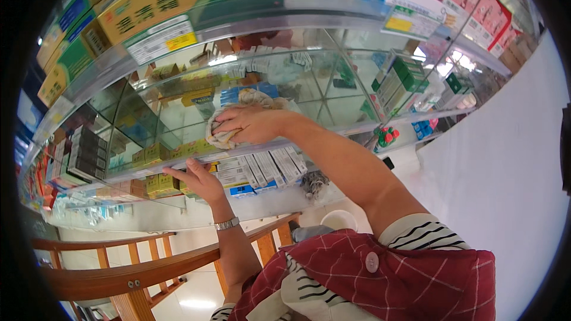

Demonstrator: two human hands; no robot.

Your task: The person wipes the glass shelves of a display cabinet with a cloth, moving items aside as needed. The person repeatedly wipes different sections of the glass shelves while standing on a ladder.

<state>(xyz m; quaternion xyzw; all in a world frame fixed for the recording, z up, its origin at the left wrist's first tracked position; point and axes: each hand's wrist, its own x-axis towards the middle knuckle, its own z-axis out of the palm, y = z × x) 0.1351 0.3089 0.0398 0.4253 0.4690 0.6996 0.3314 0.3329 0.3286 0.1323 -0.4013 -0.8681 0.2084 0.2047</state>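
My right hand presses a crumpled, light patterned cloth onto a glass shelf, close to its front edge. Part of the cloth bunches up beyond the fingers. My left hand, with a metal-band watch on its wrist, rests at the shelf's front rim, thumb and fingers spread; whether it grips the rim is hard to tell. Small yellow-green boxes stand on the shelf left of the cloth. Under the shelf lie a row of white cartons and more yellow boxes.
Large green and yellow boxes fill the shelf above, with price tags on its edge. Dark boxes stand left, green-and-white boxes right. A grey rag lies below. Wooden railings and a white bucket are near my body.
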